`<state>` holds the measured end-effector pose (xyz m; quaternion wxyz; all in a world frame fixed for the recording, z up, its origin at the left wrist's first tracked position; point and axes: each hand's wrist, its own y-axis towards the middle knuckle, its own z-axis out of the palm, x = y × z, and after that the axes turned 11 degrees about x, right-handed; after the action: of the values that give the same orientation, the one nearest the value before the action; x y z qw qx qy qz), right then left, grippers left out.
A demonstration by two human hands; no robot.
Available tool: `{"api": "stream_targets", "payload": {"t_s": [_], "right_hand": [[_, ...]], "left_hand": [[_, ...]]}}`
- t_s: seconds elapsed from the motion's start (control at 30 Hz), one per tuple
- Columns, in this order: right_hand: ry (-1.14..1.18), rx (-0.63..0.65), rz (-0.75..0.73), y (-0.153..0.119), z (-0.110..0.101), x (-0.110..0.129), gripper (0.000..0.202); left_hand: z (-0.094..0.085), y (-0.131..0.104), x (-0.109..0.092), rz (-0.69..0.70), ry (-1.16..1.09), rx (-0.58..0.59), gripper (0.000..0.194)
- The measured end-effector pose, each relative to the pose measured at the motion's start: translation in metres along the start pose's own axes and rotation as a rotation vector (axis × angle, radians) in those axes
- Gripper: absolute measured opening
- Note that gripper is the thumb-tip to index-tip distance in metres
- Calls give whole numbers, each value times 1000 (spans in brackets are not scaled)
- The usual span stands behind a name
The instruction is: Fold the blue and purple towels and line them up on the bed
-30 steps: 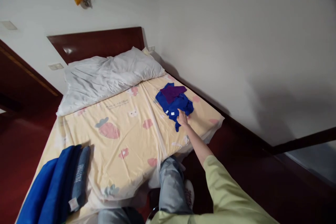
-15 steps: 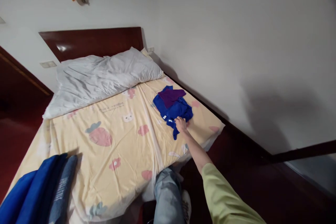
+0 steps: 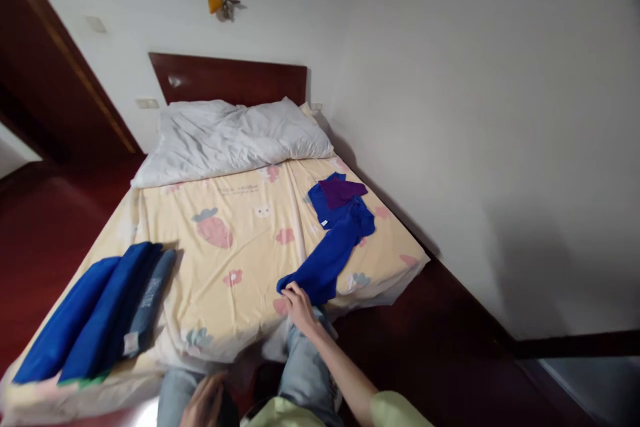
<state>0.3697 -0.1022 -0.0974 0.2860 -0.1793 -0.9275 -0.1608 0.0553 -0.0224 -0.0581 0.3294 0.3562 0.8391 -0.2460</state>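
Bed [image 3: 235, 247] with yellow cartoon sheet against a white wall. Blue garment [image 3: 333, 250] lies stretched from the 2 o'clock pile to the near edge, right hand [image 3: 299, 303] pinching its end. One purple cloth [image 3: 343, 191] atop. Left hand [image 3: 203, 403] low, fingers unclear. Folded blue stack [image 3: 95, 310] at 9 o'clock; one pillow [image 3: 230, 137].
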Motion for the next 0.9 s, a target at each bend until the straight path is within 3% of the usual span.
{"api": "stream_targets", "payload": {"t_s": [0.1,0.2,0.37,0.6,0.9], "right_hand": [[228,24,-36,-21,33,60,26],[410,59,-52,-38,54,111,26],[485,155,-67,-70,77,168,31],[337,399,-140,-105,106,198,31],[386,550,-286,-109,111,219,25]], "left_hand": [[8,19,-1,-32,-315,-57,52],[11,29,-11,-76,-556,-77,66],[8,24,-12,-152,-700,-203,68],[-17,-10,12,-220,-462,-310,53],[-35,-49,30,-154,-257,-369,40]]}}
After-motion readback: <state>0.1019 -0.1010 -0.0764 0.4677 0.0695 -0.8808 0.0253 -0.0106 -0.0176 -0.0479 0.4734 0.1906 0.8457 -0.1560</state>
